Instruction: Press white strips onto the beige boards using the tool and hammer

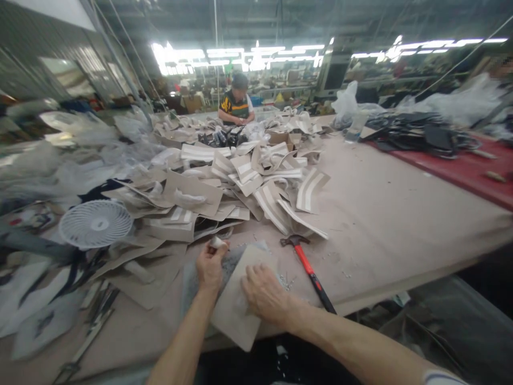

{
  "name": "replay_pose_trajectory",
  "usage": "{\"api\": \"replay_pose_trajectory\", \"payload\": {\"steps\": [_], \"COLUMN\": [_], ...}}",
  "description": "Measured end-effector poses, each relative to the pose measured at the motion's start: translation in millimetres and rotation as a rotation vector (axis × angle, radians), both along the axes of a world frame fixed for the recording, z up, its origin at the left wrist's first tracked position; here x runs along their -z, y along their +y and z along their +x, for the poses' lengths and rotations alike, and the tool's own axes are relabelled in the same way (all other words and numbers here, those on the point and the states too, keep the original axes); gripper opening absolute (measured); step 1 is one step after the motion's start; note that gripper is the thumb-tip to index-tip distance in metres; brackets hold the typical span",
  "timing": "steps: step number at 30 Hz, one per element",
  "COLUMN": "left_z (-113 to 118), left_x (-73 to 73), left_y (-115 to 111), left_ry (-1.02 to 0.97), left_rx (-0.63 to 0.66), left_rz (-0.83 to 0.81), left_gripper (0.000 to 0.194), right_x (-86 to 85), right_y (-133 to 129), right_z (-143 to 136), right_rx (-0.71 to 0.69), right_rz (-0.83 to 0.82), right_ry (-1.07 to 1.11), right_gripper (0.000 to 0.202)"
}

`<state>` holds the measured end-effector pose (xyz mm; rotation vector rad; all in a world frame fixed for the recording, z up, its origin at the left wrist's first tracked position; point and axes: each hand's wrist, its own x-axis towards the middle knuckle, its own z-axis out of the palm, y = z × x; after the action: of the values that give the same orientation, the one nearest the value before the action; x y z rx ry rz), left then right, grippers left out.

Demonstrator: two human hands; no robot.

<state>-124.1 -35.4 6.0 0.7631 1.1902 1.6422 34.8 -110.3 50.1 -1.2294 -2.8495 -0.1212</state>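
Note:
My left hand (210, 267) is closed, with a small white piece (217, 243) pinched between thumb and fingers; whether it joins the panel I cannot tell. Just right of it, a flat beige panel (236, 313) lies slanted over a grey slab (189, 283) at the front edge of the table. The fingers of my right hand (264, 291) curl over the panel's right side, and its thumb is hidden. To the right rests a claw hammer (306, 262) with a red and black handle. Small metal nails or rivets (287, 282) are scattered between hammer and panel.
A large heap of beige panels (192, 192) with white strips covers the table (372, 214) ahead. A white fan (96, 223) and plastic wrap (80, 160) are on the left. Dark pieces (433, 133) lie on a red surface (452, 171) at right. Another person (236, 104) works across the table.

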Motion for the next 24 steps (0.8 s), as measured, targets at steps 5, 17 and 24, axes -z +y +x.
{"api": "replay_pose_trajectory", "payload": {"steps": [5, 17, 24], "left_z": [-9.9, 20.4, 17.5], "left_x": [-49.4, 28.9, 31.2], "left_y": [-4.6, -18.1, -20.9], "left_ry": [0.163, 0.262, 0.374], "left_rx": [-0.021, 0.355, 0.455], "left_rz": [0.184, 0.022, 0.044], "left_gripper": [0.038, 0.032, 0.023], "right_x": [-10.2, 38.0, 35.5], "right_y": [8.2, -7.7, -12.1], "right_z": [7.0, -5.1, 5.8], "right_rx": [0.425, 0.652, 0.567], "right_rz": [-0.129, -0.46, -0.528], "right_ry": [0.054, 0.441, 0.469], "right_gripper": [0.019, 0.044, 0.049]}}
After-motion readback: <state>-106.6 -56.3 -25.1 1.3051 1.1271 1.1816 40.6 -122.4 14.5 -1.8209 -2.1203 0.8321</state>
